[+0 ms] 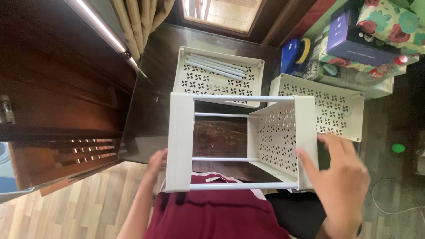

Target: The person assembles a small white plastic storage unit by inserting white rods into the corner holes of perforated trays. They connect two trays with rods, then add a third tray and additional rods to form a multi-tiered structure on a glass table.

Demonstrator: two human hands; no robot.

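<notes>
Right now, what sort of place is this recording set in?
Probably a room in a home: a dark glass-topped wooden table on light wood-plank flooring, beige curtains by a window, and floral-wrapped boxes stacked aside.

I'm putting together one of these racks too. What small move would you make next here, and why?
Probably steady the half-built rack before adding anything. It lies on its side across the lap, left hand at one tray, right hand at the other. Spare rods lie in a loose tray on the table.

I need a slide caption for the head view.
Both hands steady a white rack over the dark table.
</notes>
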